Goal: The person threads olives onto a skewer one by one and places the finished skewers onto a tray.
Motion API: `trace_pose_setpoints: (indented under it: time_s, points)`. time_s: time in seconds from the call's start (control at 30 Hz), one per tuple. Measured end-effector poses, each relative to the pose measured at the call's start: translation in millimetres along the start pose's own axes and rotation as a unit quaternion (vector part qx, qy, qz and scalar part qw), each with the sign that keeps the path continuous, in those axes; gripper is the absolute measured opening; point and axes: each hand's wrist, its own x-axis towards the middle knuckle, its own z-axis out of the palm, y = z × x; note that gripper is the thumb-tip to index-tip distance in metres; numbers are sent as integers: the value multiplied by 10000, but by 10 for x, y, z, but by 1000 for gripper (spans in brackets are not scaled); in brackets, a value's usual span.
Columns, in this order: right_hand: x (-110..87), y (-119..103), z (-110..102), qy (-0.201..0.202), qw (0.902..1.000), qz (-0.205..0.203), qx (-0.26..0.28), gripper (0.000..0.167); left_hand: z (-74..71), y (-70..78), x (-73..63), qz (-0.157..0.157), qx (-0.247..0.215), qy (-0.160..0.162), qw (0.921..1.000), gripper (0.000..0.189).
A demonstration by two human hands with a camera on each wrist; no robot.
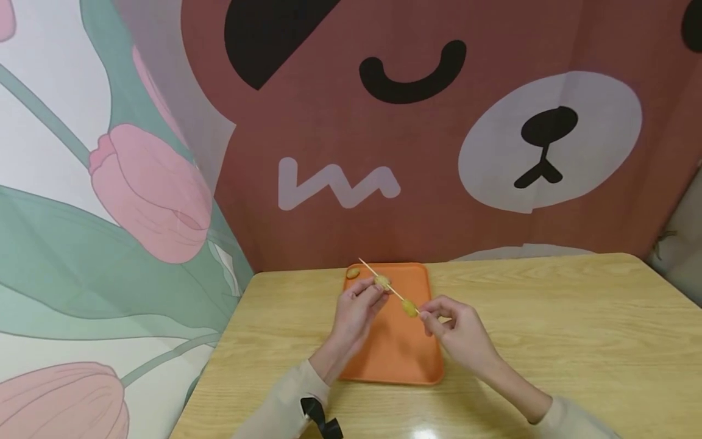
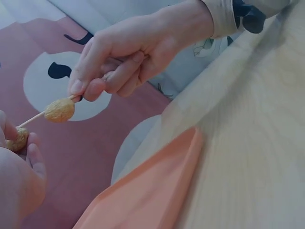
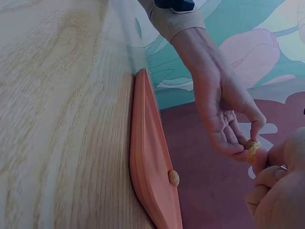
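Skewer slants ten to four o'clock, head view; left hand pinches one ball ten-o'clock side; right hand, nearer second ball, pinches four-o'clock end.

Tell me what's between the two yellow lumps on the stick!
Just bare stick, between the left lump in the left fingers and the right lump by the right fingers. The head and left wrist views show it.
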Motion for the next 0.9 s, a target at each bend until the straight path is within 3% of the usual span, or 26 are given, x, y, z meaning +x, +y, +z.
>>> trace_pose_setpoints:
  time_s: [0.5, 0.6, 0.9]
  points:
    - [7, -13, -3, 38, 9999, 109, -27, 6, 71, -118, -87, -64, -3, 37, 10000, 11]
    - [15, 0, -4, 85, 9999, 60, -11, 7, 57, -105, -67, -111, 65, -129, 9998, 13]
    - [58, 20, 1, 204, 9995, -157, 177, 10, -94, 82, 90, -363, 379, -1061, 9930, 25]
